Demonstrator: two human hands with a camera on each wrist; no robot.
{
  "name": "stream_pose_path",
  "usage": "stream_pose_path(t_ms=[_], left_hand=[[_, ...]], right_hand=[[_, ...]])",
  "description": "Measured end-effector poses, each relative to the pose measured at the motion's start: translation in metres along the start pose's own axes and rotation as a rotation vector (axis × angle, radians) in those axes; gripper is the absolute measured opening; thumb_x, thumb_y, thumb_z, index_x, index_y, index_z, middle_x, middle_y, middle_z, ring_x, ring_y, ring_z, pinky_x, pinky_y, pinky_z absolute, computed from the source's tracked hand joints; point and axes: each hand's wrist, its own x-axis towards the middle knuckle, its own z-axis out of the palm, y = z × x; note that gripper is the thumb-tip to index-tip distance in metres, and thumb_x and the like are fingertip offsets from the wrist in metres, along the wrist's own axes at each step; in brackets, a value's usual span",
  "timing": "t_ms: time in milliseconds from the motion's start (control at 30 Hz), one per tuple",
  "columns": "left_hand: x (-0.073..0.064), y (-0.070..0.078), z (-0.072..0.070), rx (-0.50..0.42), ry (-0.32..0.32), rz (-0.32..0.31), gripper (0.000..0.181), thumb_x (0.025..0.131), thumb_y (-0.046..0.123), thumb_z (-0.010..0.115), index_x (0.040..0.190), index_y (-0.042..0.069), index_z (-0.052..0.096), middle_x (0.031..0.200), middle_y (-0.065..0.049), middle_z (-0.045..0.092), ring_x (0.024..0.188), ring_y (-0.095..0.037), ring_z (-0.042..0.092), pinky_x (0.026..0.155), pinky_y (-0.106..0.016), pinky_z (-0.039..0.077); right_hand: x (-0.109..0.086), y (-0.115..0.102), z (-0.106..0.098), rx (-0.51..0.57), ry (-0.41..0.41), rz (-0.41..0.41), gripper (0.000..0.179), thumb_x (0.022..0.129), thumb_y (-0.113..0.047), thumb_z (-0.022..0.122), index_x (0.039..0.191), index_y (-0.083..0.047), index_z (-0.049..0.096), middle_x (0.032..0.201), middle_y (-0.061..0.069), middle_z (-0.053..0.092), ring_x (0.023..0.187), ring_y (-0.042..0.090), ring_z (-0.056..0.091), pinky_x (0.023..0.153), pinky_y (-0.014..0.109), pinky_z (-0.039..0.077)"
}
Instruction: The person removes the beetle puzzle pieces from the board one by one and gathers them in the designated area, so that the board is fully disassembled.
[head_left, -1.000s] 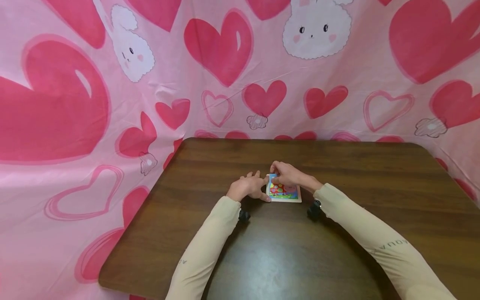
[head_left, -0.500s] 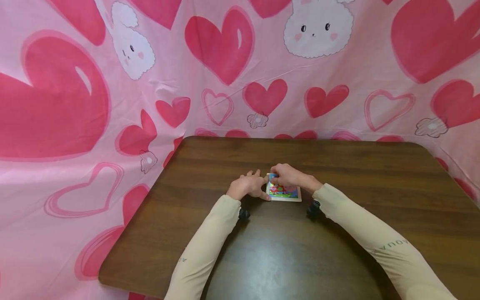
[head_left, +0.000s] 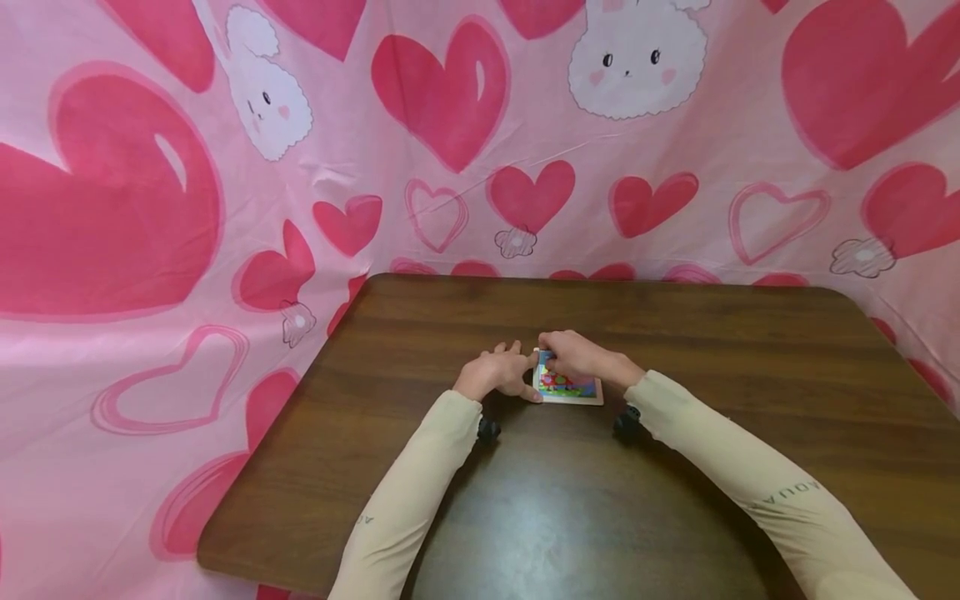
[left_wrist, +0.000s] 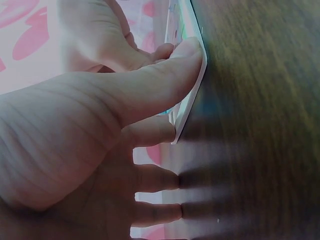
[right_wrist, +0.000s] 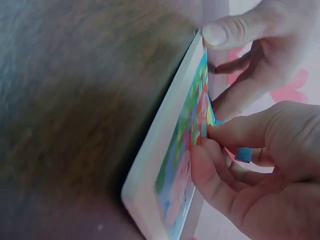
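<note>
A small wooden picture puzzle (head_left: 573, 402), pale-framed and brightly printed with a red spotted figure, lies flat on the table. My left hand (head_left: 498, 373) steadies its left side with fingers spread: the thumb (left_wrist: 165, 85) presses the near corner of the frame and the index finger touches the left edge. Over the puzzle's upper part is my right hand (head_left: 577, 354). In the right wrist view its fingers pinch a puzzle piece (right_wrist: 243, 155) whose blue edge shows between them, close against the picture. Most of that piece is hidden by the fingers.
The brown wooden table (head_left: 510, 492) stretches around the hands, its far edge close to a pink curtain (head_left: 450, 225) printed with hearts and rabbits. Dark wrist cameras (head_left: 628, 419) sit below both wrists, near the tabletop.
My right hand has shifted slightly toward me over the puzzle, covering more of the picture. The left hand and the puzzle's frame have stayed in place.
</note>
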Motion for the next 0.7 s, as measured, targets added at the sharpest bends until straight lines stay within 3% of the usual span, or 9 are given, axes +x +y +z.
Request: stream_pose_path(t_ms=[233, 500, 700], left_hand=[[0.002, 0.001, -0.001, 0.030, -0.006, -0.010, 0.084, 0.086, 0.061, 0.063, 0.156, 0.033, 0.025, 0.166, -0.010, 0.011, 0.153, -0.035, 0.011, 0.121, -0.057, 0.019], [-0.001, 0.002, 0.000, 0.020, -0.005, -0.001, 0.084, 0.088, 0.059, 0.062, 0.157, 0.032, 0.022, 0.166, -0.010, 0.011, 0.153, -0.035, 0.011, 0.120, -0.056, 0.020], [-0.003, 0.002, 0.000, 0.018, -0.002, -0.008, 0.087, 0.087, 0.059, 0.063, 0.157, 0.033, 0.018, 0.166, -0.009, 0.012, 0.152, -0.035, 0.012, 0.120, -0.055, 0.021]], right_hand=[[-0.002, -0.007, 0.002, -0.060, 0.016, -0.005, 0.018, 0.086, -0.004, 0.065, 0.103, -0.004, 0.060, 0.094, 0.009, 0.061, 0.084, 0.020, 0.053, 0.075, 0.034, 0.050], [0.000, -0.004, 0.001, 0.005, -0.030, 0.023, 0.017, 0.089, -0.006, 0.066, 0.106, -0.002, 0.064, 0.091, 0.007, 0.067, 0.075, 0.016, 0.059, 0.069, 0.027, 0.053], [-0.002, 0.003, -0.004, 0.034, -0.052, 0.018, 0.016, 0.091, -0.010, 0.067, 0.105, -0.001, 0.069, 0.082, 0.004, 0.064, 0.068, 0.013, 0.054, 0.062, 0.023, 0.046]])
